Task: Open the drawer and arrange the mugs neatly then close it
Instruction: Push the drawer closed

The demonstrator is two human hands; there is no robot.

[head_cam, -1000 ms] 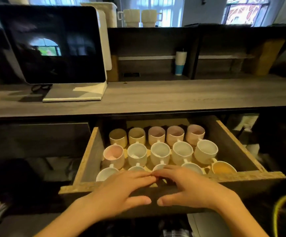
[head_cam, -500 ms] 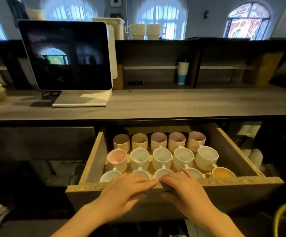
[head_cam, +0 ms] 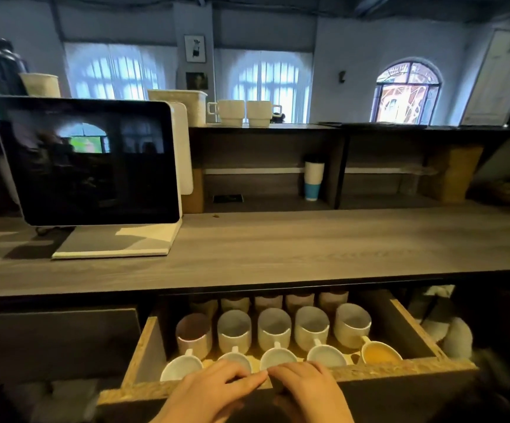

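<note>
The counter (head_cam: 308,245) runs the full width of the room in front of the person, with the dark screen (head_cam: 88,160) on its white stand up at ten o'clock. Under the counter's edge, at six o'clock, the chipboard drawer (head_cam: 424,334) sits partly out, its back row of mugs (head_cam: 299,300) tucked into shadow beneath the counter. The middle row of mugs (head_cam: 273,328) stands in a straight line, handles toward the person, and the front row (head_cam: 278,357) lies close against the front board, with one orange-lined mug (head_cam: 380,352) at the right end.

Both hands lie palm down on the drawer's front board, side by side with fingertips nearly meeting. The left hand (head_cam: 217,392) is flat and loosely spread, fingers draped over the top edge, gripping nothing. The right hand (head_cam: 308,389) is a little more curled, knuckles raised, fingers over the same edge, also holding nothing.

Since a second ago the drawer has gone inward: the whole back row was plainly in the open then, and now it is half under the counter. The hands have kept their place on the board, and the view has tipped up to show more of the windows.
</note>
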